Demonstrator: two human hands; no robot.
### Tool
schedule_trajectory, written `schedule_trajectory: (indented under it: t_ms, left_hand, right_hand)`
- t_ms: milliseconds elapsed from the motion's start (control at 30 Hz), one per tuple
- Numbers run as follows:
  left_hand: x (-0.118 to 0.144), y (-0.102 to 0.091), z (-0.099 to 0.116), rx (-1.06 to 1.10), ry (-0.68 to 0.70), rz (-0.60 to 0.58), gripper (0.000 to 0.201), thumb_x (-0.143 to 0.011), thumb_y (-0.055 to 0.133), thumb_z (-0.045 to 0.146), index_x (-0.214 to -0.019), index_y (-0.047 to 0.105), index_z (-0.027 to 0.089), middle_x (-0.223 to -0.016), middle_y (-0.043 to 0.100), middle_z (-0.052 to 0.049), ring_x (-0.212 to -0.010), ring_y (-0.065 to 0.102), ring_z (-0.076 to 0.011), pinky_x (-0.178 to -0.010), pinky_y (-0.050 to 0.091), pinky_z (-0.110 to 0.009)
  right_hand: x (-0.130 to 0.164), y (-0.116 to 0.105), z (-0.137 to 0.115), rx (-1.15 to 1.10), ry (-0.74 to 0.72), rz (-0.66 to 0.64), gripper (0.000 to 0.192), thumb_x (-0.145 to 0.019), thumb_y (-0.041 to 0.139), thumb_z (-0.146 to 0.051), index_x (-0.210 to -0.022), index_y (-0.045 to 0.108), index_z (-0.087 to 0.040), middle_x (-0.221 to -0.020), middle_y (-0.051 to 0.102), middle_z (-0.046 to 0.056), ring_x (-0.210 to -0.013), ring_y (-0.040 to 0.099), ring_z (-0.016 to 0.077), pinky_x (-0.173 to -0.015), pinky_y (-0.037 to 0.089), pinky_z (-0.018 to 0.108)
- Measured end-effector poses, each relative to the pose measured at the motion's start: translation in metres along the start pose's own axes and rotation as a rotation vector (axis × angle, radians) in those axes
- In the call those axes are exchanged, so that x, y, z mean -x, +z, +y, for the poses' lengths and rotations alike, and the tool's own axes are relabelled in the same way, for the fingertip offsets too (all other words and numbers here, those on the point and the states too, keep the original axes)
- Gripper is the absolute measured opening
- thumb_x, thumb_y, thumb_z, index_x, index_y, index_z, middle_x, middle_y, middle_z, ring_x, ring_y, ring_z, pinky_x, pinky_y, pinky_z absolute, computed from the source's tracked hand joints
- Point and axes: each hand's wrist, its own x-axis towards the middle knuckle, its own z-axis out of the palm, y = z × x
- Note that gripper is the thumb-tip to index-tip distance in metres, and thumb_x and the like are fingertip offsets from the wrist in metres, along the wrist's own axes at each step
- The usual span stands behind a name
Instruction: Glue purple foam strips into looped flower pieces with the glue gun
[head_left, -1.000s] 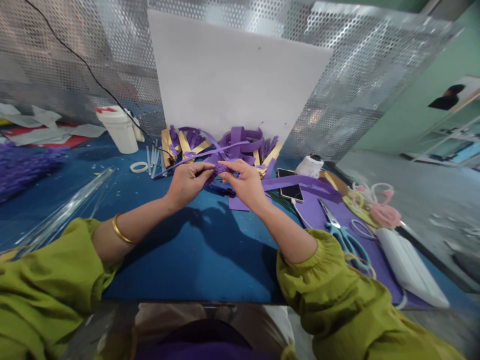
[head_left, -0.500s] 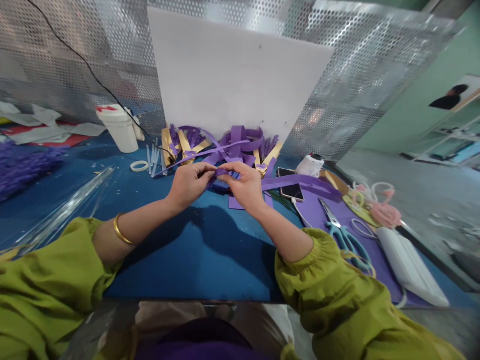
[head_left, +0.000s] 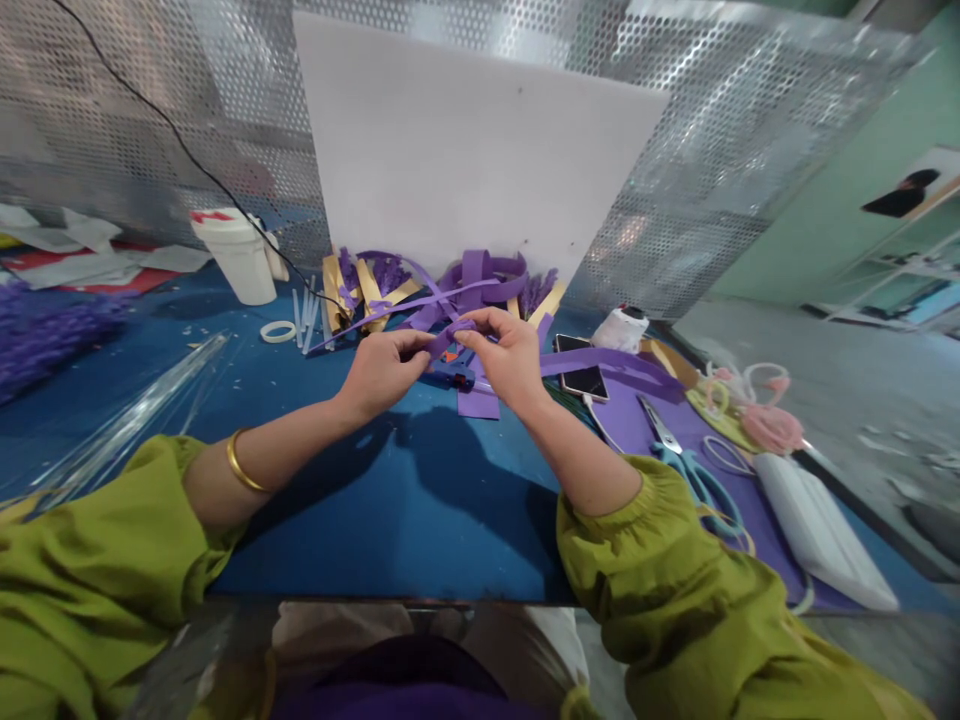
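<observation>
Above the middle of the blue table, my left hand (head_left: 384, 368) and my right hand (head_left: 504, 352) face each other. Between their fingertips a short purple strip (head_left: 444, 343) is pinched, bunched or folded at its right end. Just below it lies a blue tool, which looks like a glue gun (head_left: 452, 375), partly covered by my fingers. Behind the hands, purple strips lie in loops (head_left: 480, 275) among small gold-wrapped bunches of purple flowers (head_left: 382, 285). A purple piece (head_left: 478, 403) lies flat near my right wrist.
A phone (head_left: 581, 368) with a cable and blue-handled scissors (head_left: 694, 470) lie to the right. At left are a tape roll (head_left: 278, 331), glue sticks (head_left: 308, 318), a white cup (head_left: 238, 258) and purple flowers (head_left: 56, 330). A white board (head_left: 480, 150) stands behind.
My right hand has moved slightly right, drawing apart from my left. More of the purple strip shows between them, and the blue tool below is uncovered.
</observation>
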Motion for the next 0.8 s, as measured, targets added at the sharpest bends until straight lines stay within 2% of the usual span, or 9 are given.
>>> schedule_trajectory:
  t_ms: [100,333,400,500,567,667,800]
  left_hand:
    - [0.001,0.002,-0.001,0.022,-0.014,0.012,0.031,-0.081,0.059,0.026,-0.104,0.076,0.014,-0.088,0.078,-0.007,-0.075,0.072,-0.0198,-0.075,0.053,-0.030]
    - [-0.001,0.000,-0.005,-0.001,-0.044,0.100,0.023,-0.080,0.064,0.033,-0.088,0.078,0.015,-0.070,0.075,-0.003,-0.064,0.066,-0.0168,-0.063,0.049,-0.026]
    - [-0.003,-0.003,-0.007,-0.026,-0.046,0.149,0.022,-0.079,0.065,0.032,-0.085,0.078,0.015,-0.071,0.075,-0.003,-0.064,0.066,-0.0162,-0.061,0.048,-0.025]
    - [-0.004,-0.004,-0.009,-0.028,-0.051,0.222,0.018,-0.077,0.065,0.030,-0.080,0.077,0.016,-0.071,0.074,-0.002,-0.063,0.065,-0.0153,-0.060,0.048,-0.024]
    - [-0.003,-0.002,-0.010,0.017,-0.063,0.237,0.018,-0.077,0.066,0.030,-0.078,0.077,0.016,-0.066,0.073,-0.002,-0.059,0.063,-0.0143,-0.058,0.048,-0.024]
    - [-0.003,0.002,-0.010,0.188,-0.101,0.242,0.022,-0.076,0.069,0.034,-0.078,0.076,0.014,-0.062,0.070,-0.002,-0.053,0.059,-0.0123,-0.054,0.048,-0.023]
    - [-0.005,0.005,-0.008,0.404,-0.108,0.204,0.024,-0.074,0.073,0.035,-0.082,0.076,0.013,-0.069,0.072,-0.003,-0.055,0.061,-0.0116,-0.056,0.052,-0.023]
  right_hand:
    - [0.000,0.000,0.000,-0.016,0.006,0.018,0.006,-0.073,0.069,-0.018,-0.078,0.071,-0.019,-0.070,0.070,-0.003,-0.068,0.061,0.0124,-0.068,0.051,0.027]
    - [-0.001,-0.002,-0.001,-0.045,0.005,0.005,0.008,-0.071,0.070,-0.020,-0.079,0.071,-0.019,-0.073,0.070,-0.002,-0.069,0.061,0.0131,-0.068,0.050,0.028]
    - [0.000,0.000,-0.002,-0.069,0.026,-0.068,0.011,-0.071,0.071,-0.023,-0.081,0.072,-0.019,-0.070,0.068,-0.002,-0.066,0.058,0.0128,-0.066,0.048,0.028]
    - [0.004,0.006,-0.003,-0.137,0.062,-0.278,0.013,-0.070,0.072,-0.026,-0.081,0.072,-0.018,-0.067,0.067,-0.003,-0.062,0.055,0.0118,-0.063,0.047,0.028]
    - [0.007,0.010,-0.003,-0.174,0.087,-0.347,0.013,-0.069,0.073,-0.026,-0.080,0.073,-0.018,-0.068,0.068,-0.003,-0.062,0.056,0.0118,-0.063,0.046,0.027]
    - [0.009,0.014,-0.002,-0.187,0.080,-0.280,0.014,-0.069,0.074,-0.026,-0.082,0.074,-0.019,-0.072,0.070,-0.002,-0.067,0.059,0.0130,-0.066,0.048,0.028]
    - [0.011,0.014,0.000,-0.159,-0.005,-0.163,0.015,-0.072,0.073,-0.023,-0.086,0.075,-0.020,-0.085,0.072,0.001,-0.082,0.063,0.0158,-0.081,0.050,0.031]
